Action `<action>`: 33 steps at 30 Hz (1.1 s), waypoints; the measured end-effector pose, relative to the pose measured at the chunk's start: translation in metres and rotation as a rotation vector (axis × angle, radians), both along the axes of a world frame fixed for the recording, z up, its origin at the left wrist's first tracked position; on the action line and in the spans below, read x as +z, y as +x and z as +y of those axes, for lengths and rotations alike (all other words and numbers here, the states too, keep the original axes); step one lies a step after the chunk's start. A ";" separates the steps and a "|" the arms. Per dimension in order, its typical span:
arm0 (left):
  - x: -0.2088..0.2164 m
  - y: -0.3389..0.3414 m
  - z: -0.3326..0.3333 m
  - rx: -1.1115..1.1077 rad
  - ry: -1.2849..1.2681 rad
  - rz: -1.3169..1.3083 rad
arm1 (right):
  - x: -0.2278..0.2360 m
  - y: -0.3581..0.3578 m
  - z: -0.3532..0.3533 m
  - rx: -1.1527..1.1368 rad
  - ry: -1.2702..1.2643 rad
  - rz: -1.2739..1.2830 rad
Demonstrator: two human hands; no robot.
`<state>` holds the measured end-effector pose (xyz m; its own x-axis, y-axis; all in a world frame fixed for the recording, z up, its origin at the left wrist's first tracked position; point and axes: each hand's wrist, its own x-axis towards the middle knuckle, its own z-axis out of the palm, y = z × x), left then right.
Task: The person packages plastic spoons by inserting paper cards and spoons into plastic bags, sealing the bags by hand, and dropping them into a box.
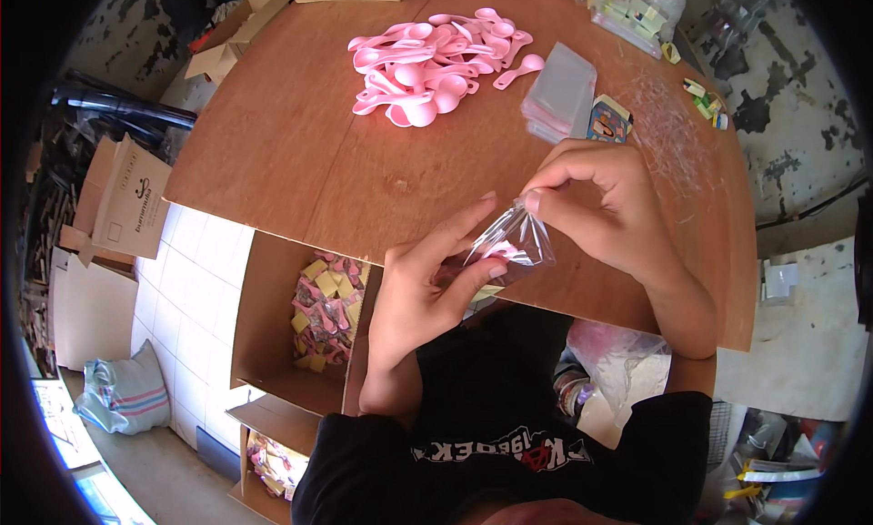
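Over the table's near edge, a small clear plastic bag (538, 237) with something pink inside is held between my two hands. My left hand (420, 293) is closed round its lower part, and the fingers hide most of what is inside. At the bag's upper edge, my right hand (607, 205) pinches the film between thumb and fingertips. Beyond the hands lies a heap of pink plastic spoons (446, 63), one of them apart at its right. A stack of flat clear bags (562, 81) rests nearer the right hand, beside a small dark printed card (608, 123).
Left of my arm, an open cardboard box (273, 316) holds packed pink spoons with yellowish pieces. A second box (253, 414) stands below it. Thin clear plastic strips (668, 129) are scattered on the wooden table's (264, 152) right side. A white sack (127, 388) sits on the floor.
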<state>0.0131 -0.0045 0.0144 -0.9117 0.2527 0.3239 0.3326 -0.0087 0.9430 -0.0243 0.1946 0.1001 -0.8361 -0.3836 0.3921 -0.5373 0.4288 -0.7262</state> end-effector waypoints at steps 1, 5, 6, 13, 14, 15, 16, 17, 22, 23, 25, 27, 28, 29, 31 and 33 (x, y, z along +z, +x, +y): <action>0.000 0.000 0.001 -0.003 0.023 0.009 | 0.000 0.003 0.001 0.000 0.003 -0.002; -0.002 0.000 0.000 0.037 0.043 0.064 | 0.011 0.008 0.007 -0.114 -0.269 -0.168; 0.000 0.001 0.001 0.025 0.133 -0.039 | 0.015 0.007 0.011 -0.160 -0.399 -0.187; -0.003 0.000 0.006 0.044 0.081 -0.021 | 0.010 0.008 0.014 0.028 0.154 0.204; -0.001 0.000 0.007 0.037 0.022 -0.020 | 0.007 0.010 0.010 0.028 0.182 0.204; 0.001 0.001 0.008 0.031 -0.037 -0.017 | 0.005 0.011 0.007 0.023 0.182 0.203; 0.000 0.001 0.009 0.025 -0.038 -0.017 | 0.004 0.012 0.005 -0.007 0.228 0.206; -0.001 0.002 0.011 0.020 -0.039 0.000 | 0.002 0.012 0.004 -0.037 0.274 0.209; -0.001 0.002 0.014 -0.005 -0.104 0.021 | 0.000 0.010 0.004 -0.084 0.321 0.195; -0.001 0.002 0.015 -0.005 -0.099 0.034 | -0.001 0.010 0.005 -0.088 0.318 0.181; -0.001 0.002 0.017 -0.007 -0.093 0.047 | -0.003 0.010 0.006 -0.094 0.316 0.167; -0.002 0.001 0.018 0.007 -0.086 0.088 | -0.006 0.010 0.007 -0.076 0.162 0.150; -0.001 0.001 0.018 0.005 -0.085 0.088 | -0.007 0.010 0.008 -0.077 0.162 0.151; 0.000 0.002 0.018 0.000 -0.062 0.071 | -0.007 0.010 0.009 -0.063 0.097 0.124; 0.002 0.002 0.018 -0.014 -0.034 0.056 | -0.009 0.009 0.013 -0.057 0.037 0.099; 0.002 0.003 0.016 -0.047 -0.035 0.020 | -0.010 0.006 0.017 -0.146 -0.051 0.234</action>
